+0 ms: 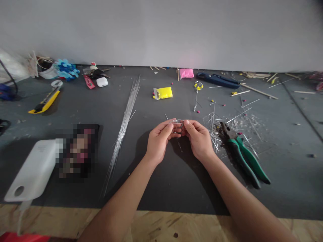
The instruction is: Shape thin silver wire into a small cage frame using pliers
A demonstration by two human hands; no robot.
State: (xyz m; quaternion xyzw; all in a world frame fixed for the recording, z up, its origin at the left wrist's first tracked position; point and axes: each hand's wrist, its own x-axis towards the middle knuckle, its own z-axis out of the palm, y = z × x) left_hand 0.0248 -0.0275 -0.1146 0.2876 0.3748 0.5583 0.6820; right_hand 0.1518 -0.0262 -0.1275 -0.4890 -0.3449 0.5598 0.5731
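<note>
Between them, my two hands pinch a piece of bent silver wire (178, 121) above the dark mat. My left hand (159, 139) is closed on its left part, thumb on top. My right hand (199, 137) grips the right part between thumb and fingers. A thin twisted wire tail (179, 145) hangs below the fingers; the rest of the shape is partly hidden by them. Beyond my right hand lies a wire piece with yellow bits (198, 86) at its looped top. Pliers with green and black handles (243, 156) rest to the right, beside scattered wire offcuts (214, 136).
A bundle of straight wires (123, 131) lies left of my hands. Farther back are a yellow clay packet (163, 93), a pink packet (186, 73) and a dark blue tool (218, 80). At left sit a yellow cutter (46, 101), a white power bank (31, 169) and a blurred-out rectangular item (80, 151).
</note>
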